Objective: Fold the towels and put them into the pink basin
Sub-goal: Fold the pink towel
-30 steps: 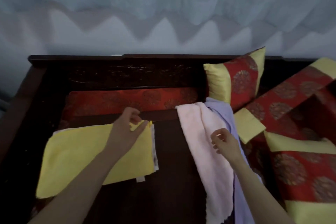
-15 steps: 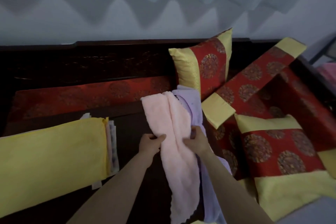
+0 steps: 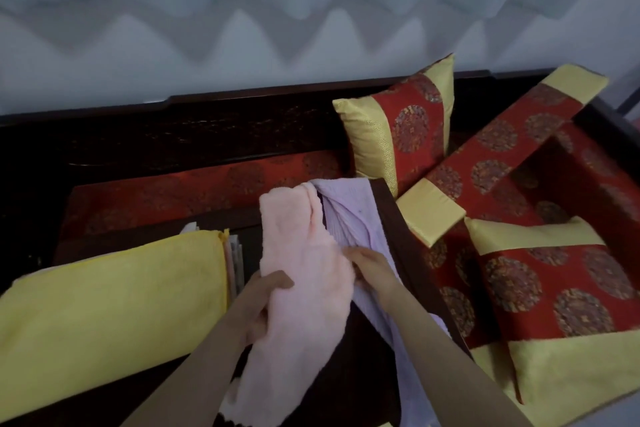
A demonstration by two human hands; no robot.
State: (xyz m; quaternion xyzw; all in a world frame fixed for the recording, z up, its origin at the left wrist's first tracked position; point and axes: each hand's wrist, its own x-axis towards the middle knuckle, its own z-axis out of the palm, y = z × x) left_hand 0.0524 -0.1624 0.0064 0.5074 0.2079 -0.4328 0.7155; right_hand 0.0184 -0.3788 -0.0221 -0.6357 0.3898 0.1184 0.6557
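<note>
A long pale pink towel [image 3: 298, 253] lies bunched lengthwise on the dark wooden table [image 3: 391, 218]. My left hand [image 3: 265, 302] grips its left edge, thumb on top. My right hand [image 3: 369, 263] pinches its right edge, where it overlaps a lilac towel [image 3: 349, 208] lying underneath along the table's right side. A folded yellow towel [image 3: 114, 308] rests on the left of the table, on top of other folded cloth whose edges show at its right end. The pink basin is out of view.
Red and gold cushions [image 3: 401, 128] lean against the dark wooden bench back on the right, and more cushions [image 3: 561, 291] lie on the seat beside the table. A red patterned seat pad [image 3: 166, 191] runs behind the table. A pale curtain hangs behind.
My left hand left the yellow towel and both hands took hold of the pink towel. The view swung right. The pink towel is now pulled left, baring more of the lilac towel.
</note>
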